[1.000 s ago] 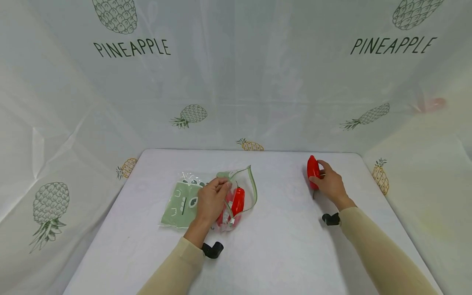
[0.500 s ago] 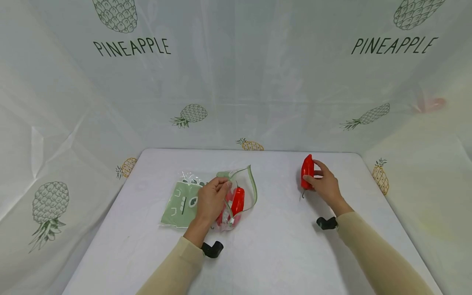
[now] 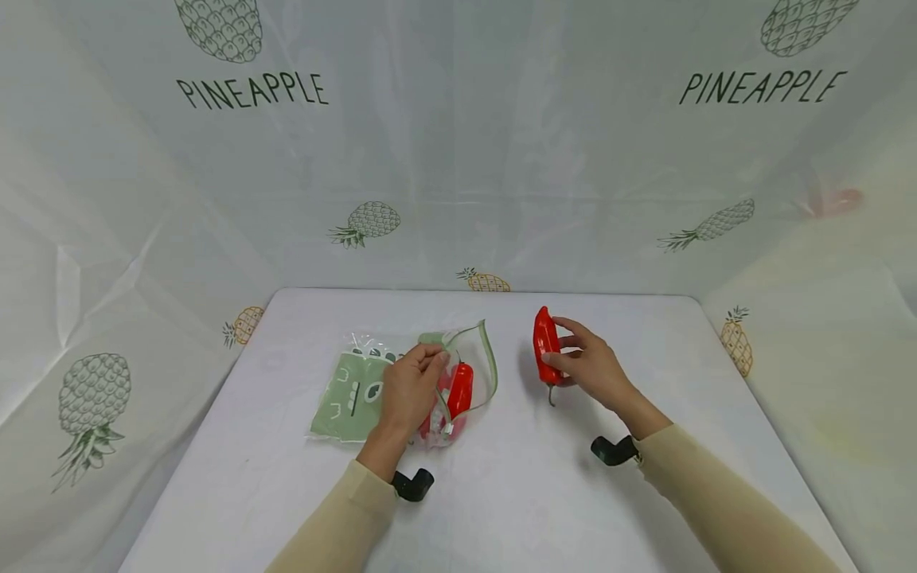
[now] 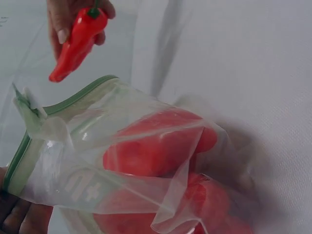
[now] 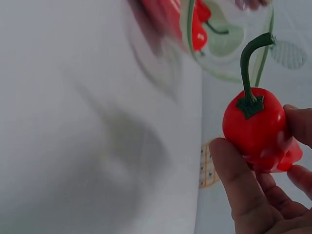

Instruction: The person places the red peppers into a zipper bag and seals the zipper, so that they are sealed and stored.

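Observation:
A clear zip bag point(image 3: 372, 386) with a green printed panel and green zip rim lies on the white table point(image 3: 501, 477), left of centre. My left hand point(image 3: 410, 387) pinches its rim and holds the mouth open toward the right. Red peppers point(image 3: 459, 390) lie inside it, seen close in the left wrist view as red peppers point(image 4: 156, 146) behind the plastic of the bag point(image 4: 87, 146). My right hand point(image 3: 583, 366) grips another red pepper point(image 3: 546, 344) in the air just right of the bag's mouth. The right wrist view shows that pepper point(image 5: 253, 124) stem-end on, with the bag's mouth point(image 5: 214, 44) beyond.
A white cloth printed with pineapples point(image 3: 368, 221) walls the table at the back and both sides. Black wrist-camera mounts point(image 3: 414, 484) sit under each forearm.
My right hand has carried the red pepper leftward from the table's far right to just beside the bag's mouth. The left hand and the bag have stayed put.

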A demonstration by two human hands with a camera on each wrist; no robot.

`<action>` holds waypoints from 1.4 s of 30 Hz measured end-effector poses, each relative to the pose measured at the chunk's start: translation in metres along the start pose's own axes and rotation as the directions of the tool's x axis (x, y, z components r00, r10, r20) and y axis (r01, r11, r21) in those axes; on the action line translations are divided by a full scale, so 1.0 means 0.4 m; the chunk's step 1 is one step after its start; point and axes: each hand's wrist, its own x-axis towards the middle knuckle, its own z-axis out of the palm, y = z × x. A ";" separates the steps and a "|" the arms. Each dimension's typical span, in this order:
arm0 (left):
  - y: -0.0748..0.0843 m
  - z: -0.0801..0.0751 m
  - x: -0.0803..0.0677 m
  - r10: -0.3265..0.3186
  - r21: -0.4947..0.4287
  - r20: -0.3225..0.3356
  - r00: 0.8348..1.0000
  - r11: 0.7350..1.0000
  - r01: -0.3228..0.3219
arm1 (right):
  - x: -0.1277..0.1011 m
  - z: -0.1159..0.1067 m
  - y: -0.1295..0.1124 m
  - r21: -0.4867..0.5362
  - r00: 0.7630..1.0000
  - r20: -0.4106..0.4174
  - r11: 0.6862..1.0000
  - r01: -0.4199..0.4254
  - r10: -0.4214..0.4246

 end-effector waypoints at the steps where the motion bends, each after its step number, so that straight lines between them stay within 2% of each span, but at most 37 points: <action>1: 0.001 0.000 -0.001 0.008 0.001 -0.002 1.000 1.000 -0.008 | -0.005 0.008 -0.009 0.005 1.000 0.017 1.000 0.002 -0.003; 6: 0.001 0.002 -0.005 0.041 0.033 -0.022 0.999 0.999 -0.041 | -0.023 0.054 -0.047 0.066 0.993 0.113 0.998 0.008 -0.015; 12: -0.006 0.012 -0.011 0.035 0.057 -0.038 0.999 0.998 -0.033 | -0.040 0.118 -0.078 0.098 0.976 0.216 0.995 -0.006 -0.016; 21: -0.007 0.020 -0.023 0.021 0.047 -0.036 0.999 0.999 -0.020 | -0.037 0.172 -0.102 0.103 0.961 0.276 0.995 -0.018 -0.012; 25: -0.005 0.022 -0.027 0.004 0.033 -0.020 1.000 0.999 -0.003 | -0.021 0.189 -0.115 0.123 0.958 0.287 0.992 -0.034 -0.002; 36: 0.006 0.022 -0.037 0.021 -0.017 -0.003 1.000 1.000 -0.021 | 0.017 0.244 -0.127 0.204 0.963 0.265 0.974 -0.098 0.041; 39: 0.012 0.022 -0.040 0.020 -0.039 0.009 1.000 0.999 -0.020 | 0.019 0.263 -0.127 0.234 0.974 0.226 0.968 -0.087 0.033; 42: 0.015 0.022 -0.041 0.008 -0.059 0.019 1.000 0.998 -0.007 | 0.014 0.286 -0.130 0.257 0.988 0.154 0.965 -0.054 0.014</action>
